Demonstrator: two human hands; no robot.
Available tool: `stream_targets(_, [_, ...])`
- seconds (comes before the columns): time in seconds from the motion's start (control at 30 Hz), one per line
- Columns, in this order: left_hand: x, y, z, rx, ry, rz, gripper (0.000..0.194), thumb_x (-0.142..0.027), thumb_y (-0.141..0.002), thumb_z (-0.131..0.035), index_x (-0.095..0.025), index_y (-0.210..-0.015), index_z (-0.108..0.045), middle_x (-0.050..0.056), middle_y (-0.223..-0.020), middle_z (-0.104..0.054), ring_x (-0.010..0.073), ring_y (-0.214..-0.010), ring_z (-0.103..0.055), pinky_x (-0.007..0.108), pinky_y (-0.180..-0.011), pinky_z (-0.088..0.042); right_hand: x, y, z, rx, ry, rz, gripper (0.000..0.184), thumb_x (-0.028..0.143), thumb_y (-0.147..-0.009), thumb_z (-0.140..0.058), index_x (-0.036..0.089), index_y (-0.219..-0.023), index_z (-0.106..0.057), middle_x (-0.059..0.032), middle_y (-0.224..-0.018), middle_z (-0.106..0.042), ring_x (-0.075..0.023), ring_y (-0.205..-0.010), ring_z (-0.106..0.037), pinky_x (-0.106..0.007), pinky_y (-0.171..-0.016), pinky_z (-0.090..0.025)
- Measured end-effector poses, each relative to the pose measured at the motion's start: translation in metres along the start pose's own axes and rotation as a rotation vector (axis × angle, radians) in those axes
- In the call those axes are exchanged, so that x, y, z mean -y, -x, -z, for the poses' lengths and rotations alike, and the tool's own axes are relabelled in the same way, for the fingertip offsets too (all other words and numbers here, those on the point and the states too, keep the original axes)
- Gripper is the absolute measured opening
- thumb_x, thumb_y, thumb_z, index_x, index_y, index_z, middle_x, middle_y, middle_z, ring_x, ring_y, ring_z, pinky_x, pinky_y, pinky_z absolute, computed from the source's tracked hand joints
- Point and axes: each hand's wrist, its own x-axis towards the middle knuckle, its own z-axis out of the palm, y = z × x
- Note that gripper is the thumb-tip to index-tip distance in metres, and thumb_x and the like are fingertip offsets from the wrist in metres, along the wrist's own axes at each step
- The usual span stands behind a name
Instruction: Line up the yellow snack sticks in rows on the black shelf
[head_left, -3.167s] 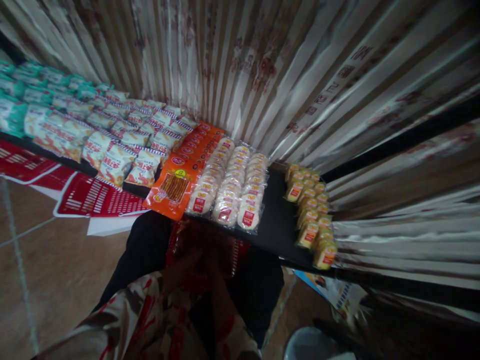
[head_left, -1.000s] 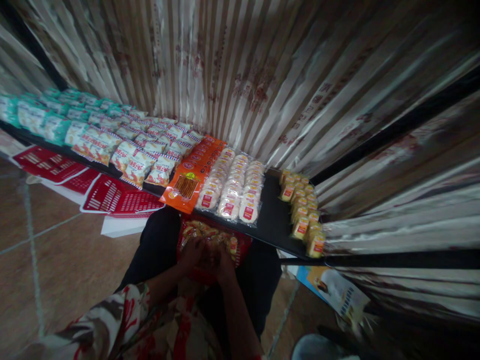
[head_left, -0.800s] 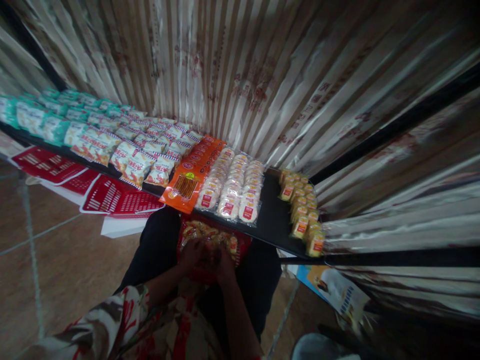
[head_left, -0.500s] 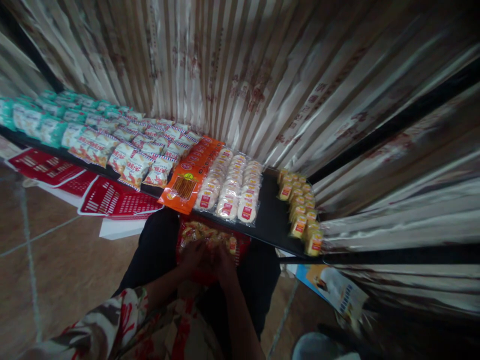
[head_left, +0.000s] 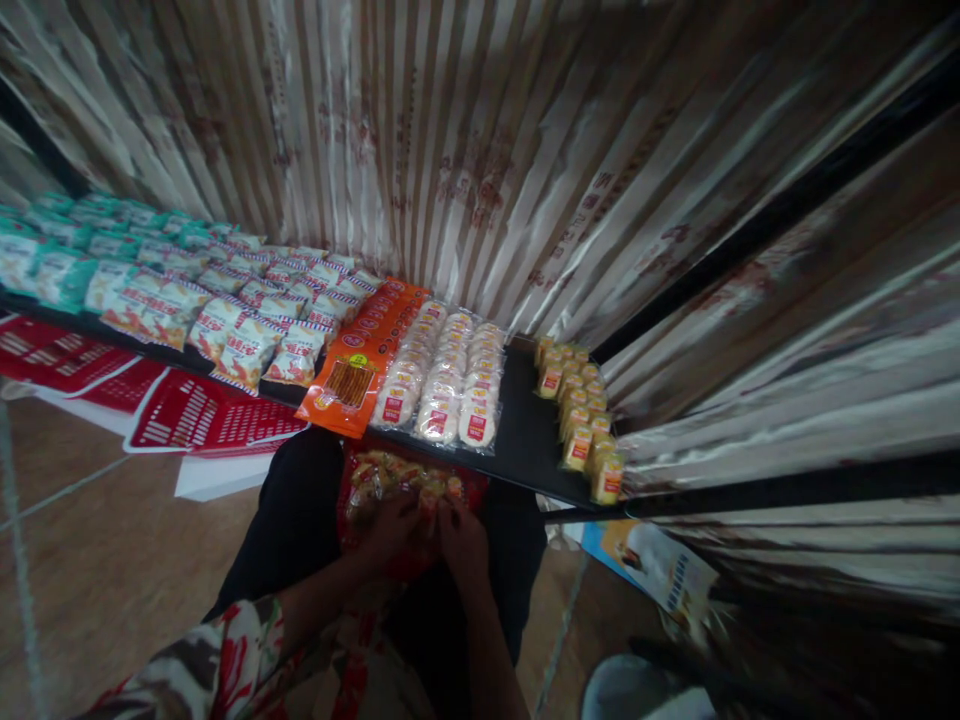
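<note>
A red basket [head_left: 475,487] sits on my lap, holding several small yellow-wrapped snack packets [head_left: 375,470]. My left hand [head_left: 391,530] reaches into it from the left, its fingers curled in at one snack packet [head_left: 430,496] in the middle. From the right, my right hand [head_left: 462,540] meets it, thumb and fingers pinched at the same packet's edge. Dim light and blur hide the exact grip of the fingertips. Above the basket, the black shelf [head_left: 517,440] carries rows of round white crackers in clear wrap [head_left: 438,415] and upright yellow packets [head_left: 577,445].
To the left on the shelf lie an orange snack bag [head_left: 379,340], white-and-red bags [head_left: 244,345] and teal bags [head_left: 64,275]. Red baskets [head_left: 217,415] stand below its left part. A black post [head_left: 750,220] slants at the right. On the floor is a grey-white bin [head_left: 622,685].
The whole scene has shifted slightly left as the head turned. My hands have moved a little apart, and the small packet between them shows more clearly.
</note>
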Motion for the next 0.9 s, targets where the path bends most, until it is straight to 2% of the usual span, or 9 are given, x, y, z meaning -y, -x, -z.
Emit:
stream_targets(0.13, [-0.015,0.003,-0.014,0.032,0.046,-0.038,0.018,-0.018,-0.074,-0.055,-0.016,-0.088,-0.066,0.01,-0.102,-0.073,0.023,-0.096,-0.066,0.035,-0.09,-0.051,0.004,0.001,0.019,-0.065,0.13,0.062,0.041,0.049,-0.08,-0.049,0.023,-0.097,-0.076,-0.0102,-0.099,-0.074,-0.0259,-0.094,-0.067,-0.035,-0.087,-0.049])
stream_targets(0.23, [-0.026,0.006,-0.021,0.062,0.045,-0.077,0.019,-0.019,-0.074,-0.056,-0.018,-0.09,-0.066,0.01,-0.104,-0.073,0.0239,-0.098,-0.065,0.037,-0.093,-0.05,0.002,-0.003,0.033,-0.054,0.176,0.114,0.043,0.049,-0.08,-0.05,0.021,-0.099,-0.076,-0.011,-0.095,-0.072,-0.0249,-0.09,-0.068,-0.034,-0.083,-0.051])
stream_targets(0.3, [-0.031,0.007,-0.026,0.082,0.028,-0.077,0.016,-0.021,-0.075,-0.056,-0.018,-0.088,-0.065,0.011,-0.102,-0.073,0.0236,-0.095,-0.066,0.036,-0.09,-0.051,0.001,-0.005,0.041,-0.032,0.184,0.138,0.041,0.049,-0.08,-0.052,0.022,-0.098,-0.076,-0.0099,-0.092,-0.072,-0.0233,-0.087,-0.068,-0.032,-0.079,-0.051])
stream_targets(0.4, [-0.033,0.005,-0.035,0.095,0.034,-0.042,0.016,-0.025,-0.077,-0.054,-0.017,-0.087,-0.063,0.01,-0.096,-0.072,0.022,-0.09,-0.067,0.034,-0.084,-0.052,0.0,-0.006,0.05,-0.071,0.183,0.159,0.041,0.049,-0.081,-0.05,0.022,-0.099,-0.076,-0.0091,-0.091,-0.072,-0.0216,-0.084,-0.067,-0.031,-0.078,-0.051])
stream_targets(0.5, [-0.035,0.002,-0.045,0.091,0.027,-0.058,0.02,-0.027,-0.078,-0.052,-0.016,-0.09,-0.063,0.009,-0.093,-0.072,0.0212,-0.09,-0.066,0.034,-0.085,-0.052,0.001,-0.006,0.059,-0.109,0.193,0.156,0.042,0.05,-0.079,-0.052,0.021,-0.098,-0.075,-0.0093,-0.091,-0.072,-0.0225,-0.085,-0.067,-0.032,-0.079,-0.052])
stream_targets(0.63, [-0.043,-0.006,-0.056,0.085,-0.086,-0.135,0.022,-0.025,-0.079,-0.051,-0.013,-0.093,-0.064,0.012,-0.1,-0.071,0.0224,-0.095,-0.066,0.034,-0.088,-0.05,0.004,-0.01,0.071,-0.144,0.162,0.14,0.046,0.051,-0.078,-0.052,0.02,-0.103,-0.073,-0.0099,-0.094,-0.072,-0.0228,-0.086,-0.067,-0.034,-0.081,-0.051])
stream_targets(0.77, [-0.058,-0.012,-0.07,0.092,-0.067,-0.189,0.024,-0.025,-0.082,-0.05,-0.015,-0.1,-0.062,0.011,-0.104,-0.072,0.0199,-0.096,-0.067,0.03,-0.087,-0.051,0.008,-0.018,0.085,-0.171,0.149,0.118,0.047,0.05,-0.075,-0.053,0.019,-0.104,-0.073,-0.0099,-0.096,-0.072,-0.0206,-0.078,-0.065,-0.032,-0.077,-0.051])
stream_targets(0.9, [-0.079,-0.017,-0.086,0.107,-0.093,-0.214,0.02,-0.026,-0.085,-0.048,-0.017,-0.097,-0.062,0.007,-0.099,-0.073,0.0173,-0.087,-0.067,0.028,-0.079,-0.051,0.017,-0.027,0.097,-0.252,0.158,0.109,0.05,0.051,-0.076,-0.05,0.018,-0.106,-0.072,-0.0104,-0.098,-0.072,-0.0184,-0.07,-0.062,-0.031,-0.073,-0.05])
